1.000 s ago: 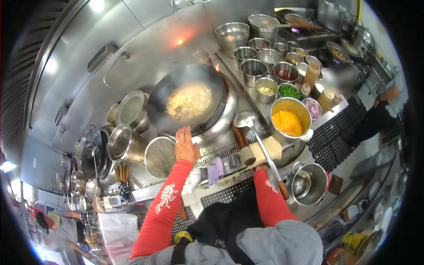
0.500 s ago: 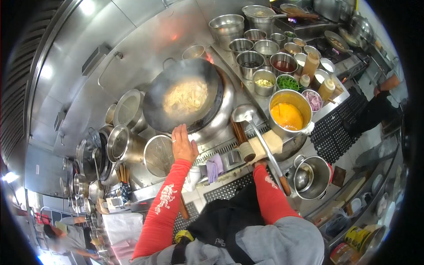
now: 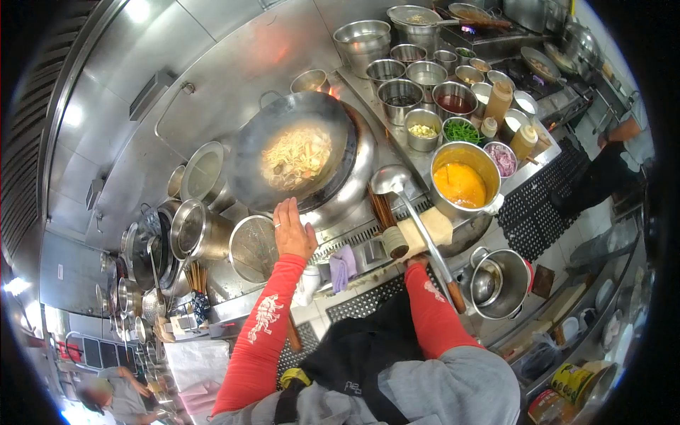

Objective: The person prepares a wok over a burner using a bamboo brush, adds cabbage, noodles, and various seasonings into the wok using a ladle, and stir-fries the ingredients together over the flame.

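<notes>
My left hand [image 3: 294,230] is stretched out, palm down and empty, at the near edge of the wok [image 3: 248,163]; whether it touches the rim is unclear. Steaming noodles [image 3: 296,156] lie in the wok, which sits tilted on the burner ring [image 3: 365,170]. My right hand [image 3: 416,261] is at the counter's front edge, mostly hidden below a beige cloth [image 3: 428,231], so its fingers do not show. Over the cloth lies a ladle [image 3: 391,181] with its wooden handle pointing toward me. A bundle of thin sticks [image 3: 382,210] is beside the cloth.
A pot of orange liquid [image 3: 460,183], ingredient tins and squeeze bottles [image 3: 499,100] stand at the right. Strainers [image 3: 255,248] and pots [image 3: 202,230] are left of the wok. A lavender cloth [image 3: 343,269] hangs at the front edge. Other people are at far left [image 3: 117,393] and right [image 3: 627,152].
The wok and its noodles have shifted slightly left in view, and the noodles look rearranged. My left hand has stayed near the rim. The person at far left has changed position.
</notes>
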Available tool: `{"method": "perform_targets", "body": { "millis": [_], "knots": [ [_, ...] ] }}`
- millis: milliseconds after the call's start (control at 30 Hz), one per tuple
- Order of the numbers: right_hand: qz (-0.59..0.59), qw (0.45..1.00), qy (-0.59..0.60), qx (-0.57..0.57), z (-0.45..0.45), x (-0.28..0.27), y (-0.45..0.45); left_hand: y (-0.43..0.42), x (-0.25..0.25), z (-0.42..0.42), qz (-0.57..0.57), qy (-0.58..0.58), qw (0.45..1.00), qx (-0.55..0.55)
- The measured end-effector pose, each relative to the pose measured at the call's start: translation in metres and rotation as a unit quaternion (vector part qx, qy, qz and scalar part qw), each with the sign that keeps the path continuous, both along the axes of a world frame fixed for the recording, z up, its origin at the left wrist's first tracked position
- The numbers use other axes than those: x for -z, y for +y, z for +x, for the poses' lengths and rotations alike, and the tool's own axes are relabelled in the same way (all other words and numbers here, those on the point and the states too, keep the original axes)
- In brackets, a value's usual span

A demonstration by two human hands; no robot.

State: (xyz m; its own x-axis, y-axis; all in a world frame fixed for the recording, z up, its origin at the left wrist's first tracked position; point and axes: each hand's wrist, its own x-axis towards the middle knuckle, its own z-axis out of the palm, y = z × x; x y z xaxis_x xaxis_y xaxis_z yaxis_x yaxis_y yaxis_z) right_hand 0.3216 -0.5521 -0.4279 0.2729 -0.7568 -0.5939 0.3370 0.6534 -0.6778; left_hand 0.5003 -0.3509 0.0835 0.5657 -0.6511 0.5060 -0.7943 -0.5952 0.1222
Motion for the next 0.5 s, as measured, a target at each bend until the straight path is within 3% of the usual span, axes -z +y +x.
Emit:
{"method": "perform_targets", "body": {
  "millis": [133, 233, 333, 500],
  "knots": [
    [0.002, 1.000, -0.015, 0.027, 0.003, -0.072, 0.012, 0.000, 0.000, 0.000, -0.003, -0.003, 1.000, 0.003],
    [-0.034, 0.999, 0.028, 0.008, 0.003, -0.056, 0.011, -0.001, -0.001, -0.001, -0.002, -0.001, 1.000, 0.002],
    [0.046, 0.998, -0.024, 0.022, -0.002, -0.088, 0.012, -0.001, -0.001, -0.002, -0.003, -0.002, 1.000, 0.000],
    [0.017, 0.992, 0.107, -0.066, -0.011, -0.112, 0.013, 0.001, -0.001, -0.001, 0.000, -0.007, 1.000, -0.006]
  ]
}}
